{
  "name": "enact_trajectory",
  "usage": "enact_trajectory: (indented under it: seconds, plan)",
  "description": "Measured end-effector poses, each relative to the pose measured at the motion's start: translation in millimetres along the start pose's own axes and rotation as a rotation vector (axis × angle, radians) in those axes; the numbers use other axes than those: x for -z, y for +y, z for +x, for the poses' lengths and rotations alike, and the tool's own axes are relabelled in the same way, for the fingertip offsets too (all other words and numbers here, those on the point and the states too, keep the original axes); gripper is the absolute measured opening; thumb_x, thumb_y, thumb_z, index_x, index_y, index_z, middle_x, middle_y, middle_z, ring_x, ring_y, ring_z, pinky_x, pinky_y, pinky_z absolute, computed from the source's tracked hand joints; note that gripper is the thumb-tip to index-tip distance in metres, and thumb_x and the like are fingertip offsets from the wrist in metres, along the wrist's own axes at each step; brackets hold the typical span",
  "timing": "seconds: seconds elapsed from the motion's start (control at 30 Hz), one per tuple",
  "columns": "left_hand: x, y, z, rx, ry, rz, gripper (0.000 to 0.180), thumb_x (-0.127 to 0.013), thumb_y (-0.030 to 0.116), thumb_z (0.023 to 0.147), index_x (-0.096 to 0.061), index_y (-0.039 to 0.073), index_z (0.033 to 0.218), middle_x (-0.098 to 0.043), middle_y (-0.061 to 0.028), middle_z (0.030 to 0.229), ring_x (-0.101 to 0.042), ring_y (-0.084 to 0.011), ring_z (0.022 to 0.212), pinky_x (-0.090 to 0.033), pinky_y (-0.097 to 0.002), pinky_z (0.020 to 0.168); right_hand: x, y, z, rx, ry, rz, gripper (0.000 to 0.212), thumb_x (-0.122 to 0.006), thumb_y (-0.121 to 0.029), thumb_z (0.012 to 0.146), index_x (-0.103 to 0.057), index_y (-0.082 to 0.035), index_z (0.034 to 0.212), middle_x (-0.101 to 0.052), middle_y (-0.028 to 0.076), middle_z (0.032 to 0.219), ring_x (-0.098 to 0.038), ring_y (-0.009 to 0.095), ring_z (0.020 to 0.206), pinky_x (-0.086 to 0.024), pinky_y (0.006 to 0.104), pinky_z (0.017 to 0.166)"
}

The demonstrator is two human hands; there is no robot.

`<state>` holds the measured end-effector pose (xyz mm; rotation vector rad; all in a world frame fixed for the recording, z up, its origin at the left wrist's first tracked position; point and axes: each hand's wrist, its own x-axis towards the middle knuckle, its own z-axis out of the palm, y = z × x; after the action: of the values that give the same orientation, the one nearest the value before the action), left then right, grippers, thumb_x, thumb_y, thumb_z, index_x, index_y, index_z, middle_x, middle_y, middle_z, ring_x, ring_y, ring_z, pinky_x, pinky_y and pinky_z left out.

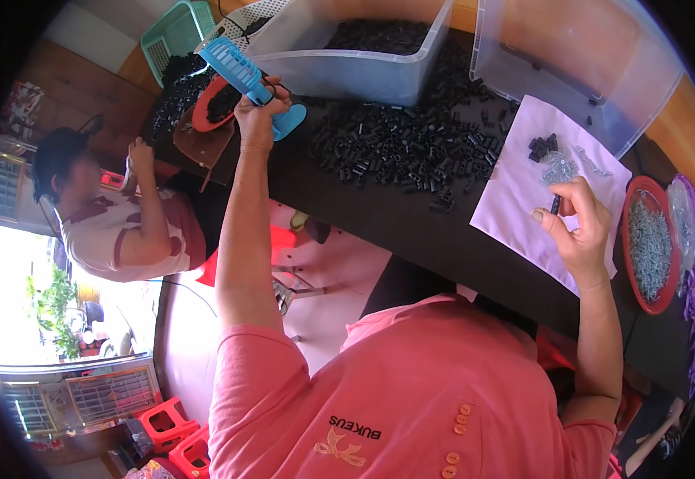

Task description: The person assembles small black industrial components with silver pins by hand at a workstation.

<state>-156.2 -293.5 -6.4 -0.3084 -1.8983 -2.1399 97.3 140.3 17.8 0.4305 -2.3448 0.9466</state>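
Note:
My left hand (258,120) is closed round the neck of a small blue desk fan (230,64), at the far left of the dark table. The fan's round blue base (290,121) shows beside my wrist. Over a pale lilac sheet (507,203), the thumb and fingers of my right hand (585,231) pinch a small black plastic part (556,204). Just beyond those fingertips lie a heap of silvery screws (559,168) and a few black pieces (542,147). Between my hands spreads a wide pile of loose black plastic parts (403,148).
A translucent bin (347,76) holding black parts stands behind the pile; another clear bin (587,48) is at the back right. A red bowl (629,267) of screws sits right of the sheet. At left, a co-worker (136,219) sits near an orange-red bowl (200,112) and green basket (148,44).

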Motion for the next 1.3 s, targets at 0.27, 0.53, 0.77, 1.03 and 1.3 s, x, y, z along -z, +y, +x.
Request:
enact_trajectory:
  seconds: [0.27, 0.53, 0.77, 1.03, 1.3]
  plan:
    - [-3, -2, -2, -0.009, 0.04, -0.009, 0.04, -0.06, -0.014, 0.059, -0.061, -0.004, 0.098, -0.065, -0.0113, 0.079, -0.063, -0.0203, 0.071, -0.053, -0.0323, 0.068, 1, -2, 0, 0.029, 0.012, 0.002, 0.028, -0.078, -0.008, 0.07, -0.058, -0.001, 0.088, -0.048, 0.007, 0.069, -0.047, 0.016, 0.057, -0.039, 0.0293, 0.052]
    - [-2, -1, -5, -0.021, 0.026, -0.022, 0.042, -0.061, -0.016, 0.055, -0.061, -0.004, 0.095, -0.064, -0.0116, 0.08, -0.064, -0.0223, 0.07, -0.053, -0.0328, 0.065, 0, -3, -1, 0.026, 0.001, -0.004, 0.029, -0.079, -0.009, 0.07, -0.058, -0.001, 0.088, -0.048, 0.007, 0.069, -0.047, 0.017, 0.057, -0.04, 0.0295, 0.053]
    - [-28, -3, -25, -0.033, 0.359, 0.076, 0.039, -0.068, -0.015, 0.06, -0.063, -0.002, 0.096, -0.06, -0.0046, 0.079, -0.061, -0.0167, 0.068, -0.05, -0.0298, 0.061, -1, -2, -2, 0.026, -0.004, 0.001, 0.028, -0.079, -0.009, 0.071, -0.057, -0.001, 0.088, -0.048, 0.007, 0.07, -0.047, 0.016, 0.057, -0.04, 0.0294, 0.053]
    - [-36, 3, -57, -0.072, 0.395, -0.01, 0.041, -0.063, -0.009, 0.069, -0.059, -0.004, 0.109, -0.061, -0.007, 0.097, -0.06, -0.0174, 0.088, -0.048, -0.0308, 0.077, 0, -4, -1, 0.025, -0.013, 0.007, 0.029, -0.078, -0.01, 0.071, -0.057, -0.001, 0.088, -0.048, 0.007, 0.07, -0.047, 0.016, 0.057, -0.04, 0.029, 0.053]
    - [-30, 18, -70, -0.211, 0.346, -0.066, 0.035, -0.063, -0.001, 0.083, -0.058, -0.004, 0.118, -0.063, -0.0069, 0.105, -0.059, -0.0158, 0.096, -0.045, -0.0287, 0.089, -1, -4, -1, 0.002, -0.021, 0.013, 0.028, -0.078, -0.008, 0.07, -0.058, -0.001, 0.088, -0.048, 0.006, 0.07, -0.047, 0.016, 0.058, -0.04, 0.0288, 0.054]
